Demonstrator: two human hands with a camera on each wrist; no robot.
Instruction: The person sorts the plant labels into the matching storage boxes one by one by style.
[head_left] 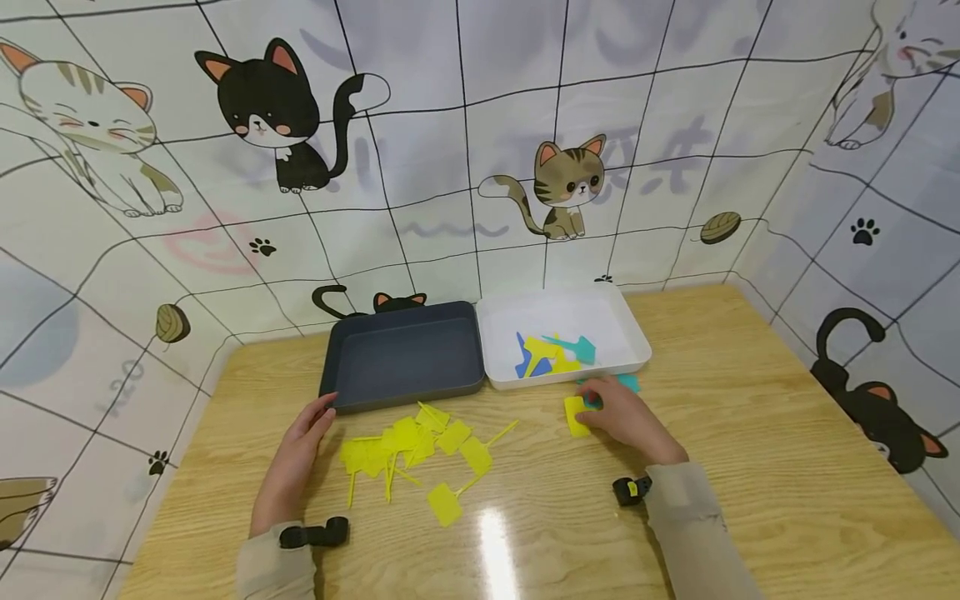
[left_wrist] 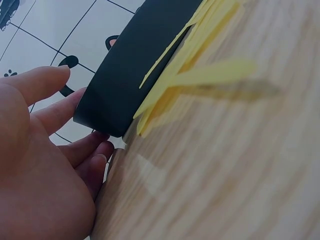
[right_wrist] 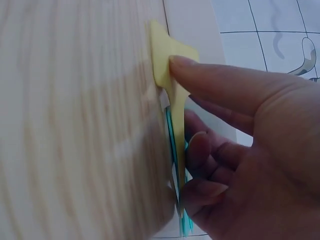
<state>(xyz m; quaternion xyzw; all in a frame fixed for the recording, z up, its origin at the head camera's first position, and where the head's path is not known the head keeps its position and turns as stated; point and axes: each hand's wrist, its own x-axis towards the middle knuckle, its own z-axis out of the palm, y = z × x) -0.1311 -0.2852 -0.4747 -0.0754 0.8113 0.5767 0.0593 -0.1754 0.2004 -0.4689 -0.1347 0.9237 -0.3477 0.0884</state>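
My right hand [head_left: 621, 414] pinches a yellow plastic plant label [right_wrist: 175, 57] with a flat head and a narrow stem, just in front of the white tray [head_left: 637, 358]. Teal labels [head_left: 628, 382] lie beneath that hand, partly hidden by it. At the front left corner of the dark grey tray [head_left: 405, 354], my left hand [head_left: 297, 437] rests with loosely extended fingertips [left_wrist: 55, 110] against the tray's side. Several yellow labels [head_left: 405, 433] lie in an overlapping heap on the table close to this hand, their stems pointing different ways.
Inside the white tray are a blue label [head_left: 522, 357], yellow labels [head_left: 564, 358] and a teal one [head_left: 583, 348]. Both trays stand side by side on the wooden table [head_left: 750, 467], near the cat-patterned wall [head_left: 427, 167]. One yellow label [head_left: 445, 504] lies in front of the heap.
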